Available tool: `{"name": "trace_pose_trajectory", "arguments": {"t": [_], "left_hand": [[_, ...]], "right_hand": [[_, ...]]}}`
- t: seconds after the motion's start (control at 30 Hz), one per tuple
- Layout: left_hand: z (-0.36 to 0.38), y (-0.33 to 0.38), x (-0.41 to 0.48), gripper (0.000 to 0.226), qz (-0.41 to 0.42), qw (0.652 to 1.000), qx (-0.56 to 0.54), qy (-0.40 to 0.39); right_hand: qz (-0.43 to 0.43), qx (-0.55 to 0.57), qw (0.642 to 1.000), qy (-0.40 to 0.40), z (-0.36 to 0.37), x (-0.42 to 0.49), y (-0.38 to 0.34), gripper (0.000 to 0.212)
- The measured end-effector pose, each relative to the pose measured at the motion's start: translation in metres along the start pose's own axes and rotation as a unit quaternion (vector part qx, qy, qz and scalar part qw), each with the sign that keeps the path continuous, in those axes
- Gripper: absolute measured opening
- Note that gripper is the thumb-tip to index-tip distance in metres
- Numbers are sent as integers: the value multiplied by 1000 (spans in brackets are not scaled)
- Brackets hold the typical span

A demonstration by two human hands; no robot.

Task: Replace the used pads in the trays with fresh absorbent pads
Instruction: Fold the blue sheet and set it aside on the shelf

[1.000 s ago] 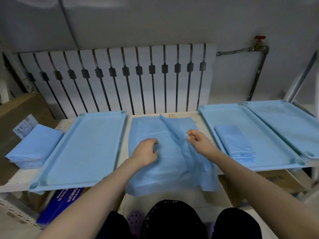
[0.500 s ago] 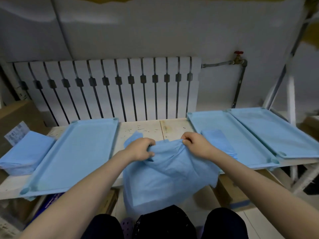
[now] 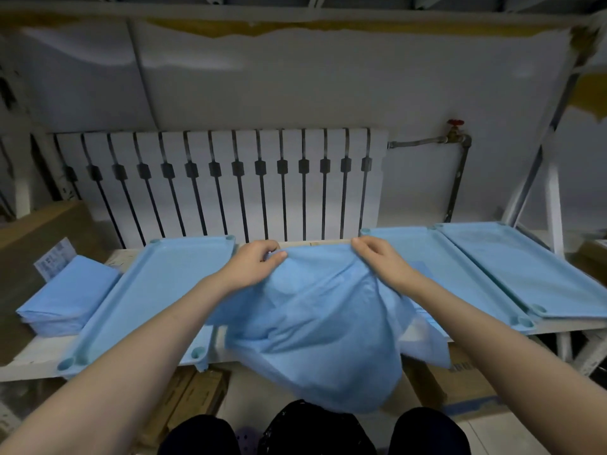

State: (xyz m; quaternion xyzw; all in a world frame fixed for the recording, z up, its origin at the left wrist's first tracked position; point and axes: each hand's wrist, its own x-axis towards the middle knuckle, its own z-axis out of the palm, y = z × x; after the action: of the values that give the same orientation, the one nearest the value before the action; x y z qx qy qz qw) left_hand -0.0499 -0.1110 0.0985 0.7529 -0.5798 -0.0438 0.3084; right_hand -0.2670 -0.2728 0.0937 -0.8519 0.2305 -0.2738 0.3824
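Observation:
A large blue absorbent pad [image 3: 315,326] hangs loose in front of me, billowing down over the shelf's front edge. My left hand [image 3: 254,266] pinches its upper left edge and my right hand [image 3: 377,259] pinches its upper right edge, both raised near the shelf's back. A blue tray [image 3: 157,290] lies to the left. Two more blue trays [image 3: 437,274] [image 3: 532,270] lie side by side to the right. A folded pad that lay in the nearer right tray is mostly hidden behind the held pad and my right arm.
A stack of folded blue pads [image 3: 65,297] sits at the shelf's far left with a paper label behind it. A white radiator [image 3: 223,182] and a pipe with a red valve [image 3: 456,133] line the wall. Cardboard boxes [image 3: 190,399] stand under the shelf.
Both hands lifted the pad off the shelf, gathered its top edge, and raised it up and away toward the back. The camera tilted upward.

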Motion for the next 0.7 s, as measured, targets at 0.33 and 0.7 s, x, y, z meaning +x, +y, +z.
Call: {"name": "trace_pose_trajectory", "arguments": {"t": [0.33, 0.7], "left_hand": [[-39, -29, 16, 19, -151, 943, 225, -192], [-48, -27, 73, 29, -222, 940, 33, 257]], "right_hand": [[0, -326, 928, -180, -21, 38, -2, 18], [-13, -243, 958, 155, -17, 106, -5, 30]]}}
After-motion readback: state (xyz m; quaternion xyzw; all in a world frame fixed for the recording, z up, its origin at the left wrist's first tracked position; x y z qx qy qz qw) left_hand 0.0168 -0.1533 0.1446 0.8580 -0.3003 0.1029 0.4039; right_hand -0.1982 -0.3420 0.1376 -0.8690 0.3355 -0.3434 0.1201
